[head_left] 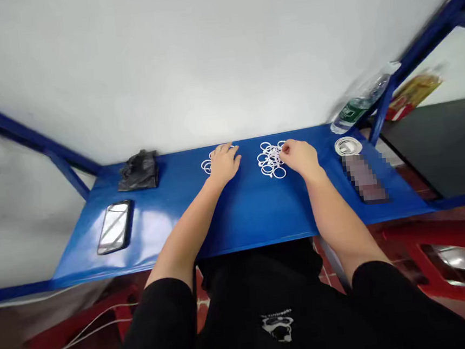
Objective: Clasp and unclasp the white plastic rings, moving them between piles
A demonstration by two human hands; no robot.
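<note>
Several thin white plastic rings, some with a small knob on the rim, lie in a loose pile [271,160] on the blue tabletop [260,210]. At the pile's right edge, my right hand [301,156] has thumb and fingers pinched on a white ring, mostly hidden by the fingertips. To the left, my left hand [224,163] rests palm down with its fingers apart, over a smaller group of white rings [206,166]. Part of that group is covered by the hand.
A crumpled black plastic bag [139,170] and a phone [115,226] are on the left. On the right are a coiled white cable [348,146], a blurred-out flat dark object [365,179] and a leaning water bottle [362,100]. Blue frame bars flank the table; a white wall stands behind.
</note>
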